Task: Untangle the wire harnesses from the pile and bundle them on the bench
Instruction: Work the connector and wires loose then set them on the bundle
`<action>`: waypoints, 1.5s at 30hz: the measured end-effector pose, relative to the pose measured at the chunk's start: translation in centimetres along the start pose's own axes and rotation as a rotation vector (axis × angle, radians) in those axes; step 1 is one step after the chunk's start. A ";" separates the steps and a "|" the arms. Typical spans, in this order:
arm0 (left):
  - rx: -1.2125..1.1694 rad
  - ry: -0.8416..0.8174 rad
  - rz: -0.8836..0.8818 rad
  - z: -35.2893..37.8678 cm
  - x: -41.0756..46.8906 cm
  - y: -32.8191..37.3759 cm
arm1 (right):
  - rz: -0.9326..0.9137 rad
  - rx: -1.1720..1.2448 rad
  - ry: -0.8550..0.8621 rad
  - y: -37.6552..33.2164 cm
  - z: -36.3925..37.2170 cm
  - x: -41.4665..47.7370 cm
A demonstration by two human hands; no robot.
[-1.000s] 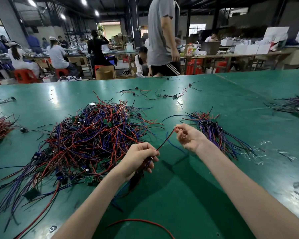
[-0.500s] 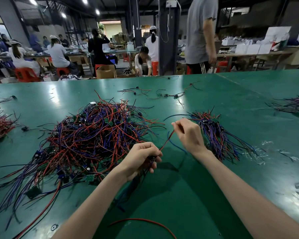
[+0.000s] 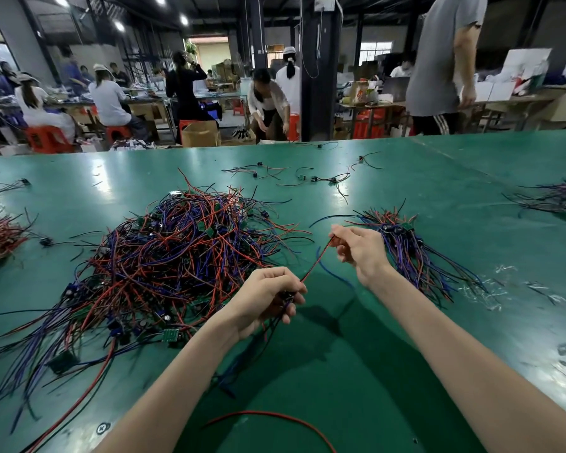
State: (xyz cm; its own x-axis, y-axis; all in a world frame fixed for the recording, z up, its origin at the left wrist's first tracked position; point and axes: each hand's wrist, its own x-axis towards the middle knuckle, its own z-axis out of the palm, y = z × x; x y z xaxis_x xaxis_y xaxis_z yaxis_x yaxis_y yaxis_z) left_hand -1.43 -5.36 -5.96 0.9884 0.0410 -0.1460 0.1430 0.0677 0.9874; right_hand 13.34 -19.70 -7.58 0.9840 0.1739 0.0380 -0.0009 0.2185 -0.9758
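Beyond the pile [image 3: 164, 256], a person in grey [image 3: 438, 60] has walked rightward; both hands stay put. Just right of the pile, the left hand [image 3: 265, 299] grips a harness [image 3: 287, 295] by its dark end. The right hand [image 3: 360, 250] pinches its red wire [image 3: 314, 263], stretched taut and slanting away rightward toward the sorted bundle [image 3: 412, 256]. Bare bench [image 3: 340, 354] lies between pile and bundle.

1. The bench [image 3: 432, 178] has a smooth green top, glossy, with lamp reflections.
2. The wires of the pile [image 3: 177, 256] wear smooth plastic insulation, slightly shiny.
3. Clear plastic scraps [image 3: 484, 287], at right, glitter.
4. The box [image 3: 198, 134], upper centre, is matt brown cardboard.
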 end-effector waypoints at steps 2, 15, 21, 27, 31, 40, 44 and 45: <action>0.012 0.004 -0.006 0.1 0.0 0.0 | 0.174 0.170 0.028 -0.2 0.2 0.1; 0.009 0.240 0.125 -0.4 1.0 0.3 | 0.143 -0.078 -0.084 -1.4 2.8 -3.2; -0.081 0.376 0.186 -1.0 1.2 0.5 | 0.037 -0.242 -0.326 -0.3 6.0 -8.0; -0.245 0.338 0.134 -1.4 1.2 0.7 | 0.062 -0.100 -0.406 1.4 6.6 -9.9; -0.264 0.233 0.135 -1.7 1.2 0.7 | 0.085 -0.067 -0.372 1.0 5.9 -9.6; -0.145 0.187 0.204 -2.3 0.8 0.5 | 0.033 -0.232 -0.459 0.5 5.4 -8.9; -0.145 0.247 0.269 -2.0 0.7 0.7 | -0.008 -0.323 -0.437 0.7 5.2 -8.6; -0.150 0.253 0.282 -1.9 0.7 0.7 | -0.029 -0.350 -0.434 0.7 5.1 -8.5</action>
State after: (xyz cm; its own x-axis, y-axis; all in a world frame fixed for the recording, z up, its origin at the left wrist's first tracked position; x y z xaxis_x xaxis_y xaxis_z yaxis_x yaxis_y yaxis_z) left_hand -0.70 -3.40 -5.44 0.9417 0.3213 0.1000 -0.1590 0.1631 0.9737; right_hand 4.08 -16.12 -7.46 0.8189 0.5685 0.0785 0.1568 -0.0902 -0.9835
